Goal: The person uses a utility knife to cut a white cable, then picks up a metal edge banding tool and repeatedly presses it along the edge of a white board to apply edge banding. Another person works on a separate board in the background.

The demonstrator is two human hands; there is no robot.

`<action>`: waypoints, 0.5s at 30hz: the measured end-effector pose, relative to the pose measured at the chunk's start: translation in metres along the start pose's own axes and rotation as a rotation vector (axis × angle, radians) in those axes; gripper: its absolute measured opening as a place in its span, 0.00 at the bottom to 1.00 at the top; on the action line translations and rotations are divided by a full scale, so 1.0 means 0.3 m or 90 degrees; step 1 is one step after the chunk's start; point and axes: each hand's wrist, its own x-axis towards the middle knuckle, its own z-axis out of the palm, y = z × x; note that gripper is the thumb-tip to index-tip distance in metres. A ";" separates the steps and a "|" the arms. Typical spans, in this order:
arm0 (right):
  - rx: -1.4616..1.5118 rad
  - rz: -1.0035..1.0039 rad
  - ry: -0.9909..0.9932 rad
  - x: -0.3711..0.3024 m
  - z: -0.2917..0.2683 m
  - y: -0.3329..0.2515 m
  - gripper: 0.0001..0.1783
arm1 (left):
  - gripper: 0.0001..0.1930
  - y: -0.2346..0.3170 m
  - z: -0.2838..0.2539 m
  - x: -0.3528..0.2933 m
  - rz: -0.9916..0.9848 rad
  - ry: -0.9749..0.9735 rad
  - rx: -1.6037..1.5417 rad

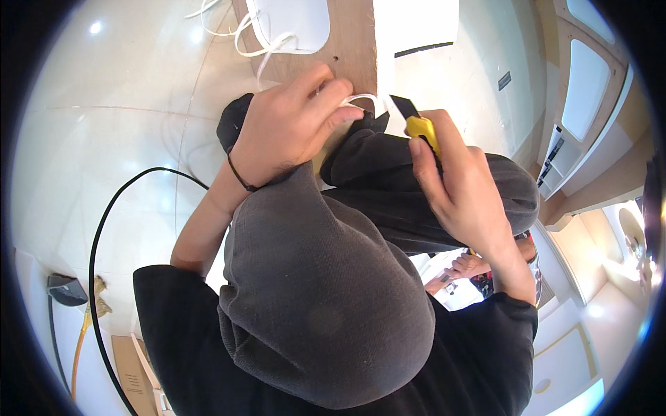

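Note:
A thin white strip (361, 97) is pinched in the closed fingers of my left hand (295, 114), and a short end of it curls to the right. Behind that hand, a longer coil of white strip (244, 33) trails up and left over a wooden panel (354, 41). My right hand (466, 182) is closed round a yellow utility knife (422, 130). Its dark blade is out and points up and left, close to the curled strip end. Both hands are in front of my bent knees.
A black cable (97, 243) curves over the tiled floor at left, near a broom (87, 322), a dustpan (67, 290) and a cardboard box (132, 371). At right stand light wooden cabinet frames (603, 41). Another person's hand (468, 266) shows below my right forearm.

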 end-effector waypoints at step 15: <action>0.035 0.052 -0.088 0.028 0.002 -0.009 0.11 | 0.16 0.020 0.006 -0.020 -0.228 -0.139 -0.509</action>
